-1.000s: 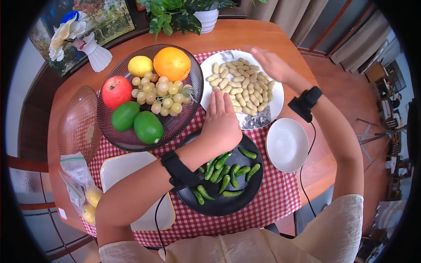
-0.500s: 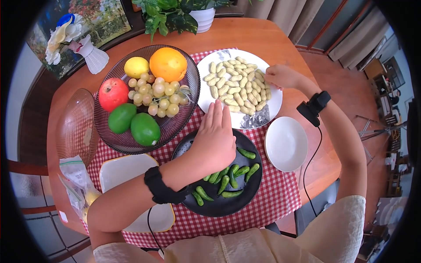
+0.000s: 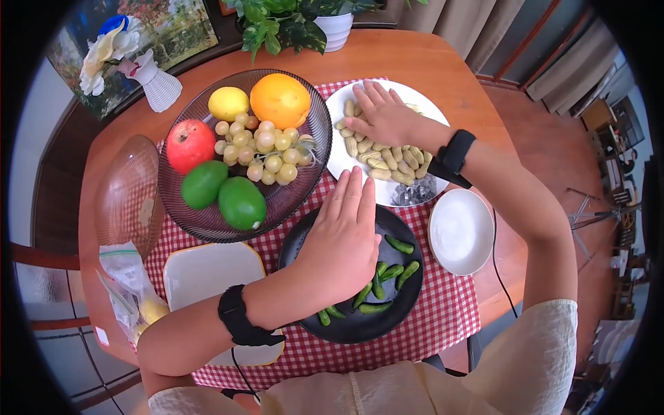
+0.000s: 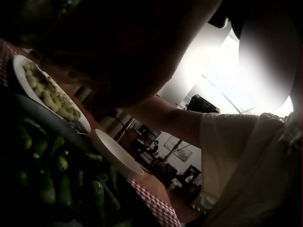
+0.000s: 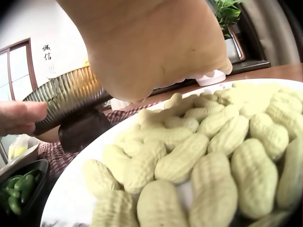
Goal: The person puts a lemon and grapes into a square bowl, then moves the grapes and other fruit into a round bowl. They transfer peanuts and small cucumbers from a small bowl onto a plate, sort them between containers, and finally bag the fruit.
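In the head view the right hand (image 3: 389,119) spreads its fingers over peanuts (image 3: 391,162) on a white plate (image 3: 340,160); the right wrist view has this hand (image 5: 156,47) just above the peanuts (image 5: 213,184), contact unclear. The left hand (image 3: 342,238), fingers straight and side by side, is above a black plate (image 3: 346,332) of green peppers (image 3: 408,274), its fingertips near the peanut plate's lower edge. It holds nothing visible and hides some peppers. Dark in the left wrist view, the left hand (image 4: 109,47) is over the peppers (image 4: 61,163).
A ribbed bowl (image 3: 181,220) of fruit stands left of the peanuts. An empty white bowl (image 3: 461,232) is at the right, a square white plate (image 3: 207,271) at the lower left. Beyond are a plastic bag (image 3: 128,277), a tipped clear bowl (image 3: 128,197), a vase (image 3: 159,83) and a potted plant (image 3: 334,31).
The right hand has moved left from the peanut plate's right rim to over the peanuts, its fingers now spread. The left hand remains over the black plate, covering more peppers.
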{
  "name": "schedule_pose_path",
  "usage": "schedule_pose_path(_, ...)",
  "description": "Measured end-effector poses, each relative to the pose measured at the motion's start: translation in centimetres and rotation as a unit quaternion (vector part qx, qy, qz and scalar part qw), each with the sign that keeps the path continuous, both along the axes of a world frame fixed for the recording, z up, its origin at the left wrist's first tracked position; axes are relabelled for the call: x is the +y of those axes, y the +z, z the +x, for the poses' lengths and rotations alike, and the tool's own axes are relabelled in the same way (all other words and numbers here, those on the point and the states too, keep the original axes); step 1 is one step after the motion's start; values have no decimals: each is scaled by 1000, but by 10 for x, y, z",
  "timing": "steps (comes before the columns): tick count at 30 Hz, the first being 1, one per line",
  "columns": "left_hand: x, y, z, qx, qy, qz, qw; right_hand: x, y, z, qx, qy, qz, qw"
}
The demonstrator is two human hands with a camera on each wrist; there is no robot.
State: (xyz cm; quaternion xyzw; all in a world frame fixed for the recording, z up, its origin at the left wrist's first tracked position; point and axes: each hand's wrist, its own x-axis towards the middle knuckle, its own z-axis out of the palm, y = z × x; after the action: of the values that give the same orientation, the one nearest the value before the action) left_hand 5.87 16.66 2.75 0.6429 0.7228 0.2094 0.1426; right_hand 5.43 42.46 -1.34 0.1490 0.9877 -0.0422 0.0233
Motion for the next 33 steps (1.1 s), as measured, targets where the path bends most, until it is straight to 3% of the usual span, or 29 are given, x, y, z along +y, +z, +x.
schedule_pose_path(4,0,0,-1,4,6,8,1000,-12,-4,-2,-69,-24,52,996)
schedule_pose_path(11,-11,7,-4,-23,-6,-1,1000,-6,6,20,-23,-12,17,1000)
schedule_pose_path(13,-20,14,-8,-35,-17,-10,999,-7,11,38,-13,45,59,997)
schedule_pose_path(17,-32,25,-12,-10,-23,-10,1000,-16,9,56,-55,68,77,993)
schedule_pose_path(26,-39,33,-14,-35,-27,11,999,-13,-1,58,-59,78,47,994)
schedule_pose_path(29,-43,43,-15,-43,-29,20,998,1,5,65,11,75,-23,997)
schedule_pose_path(33,-45,45,-17,-45,-27,21,998,-4,7,77,-14,77,7,997)
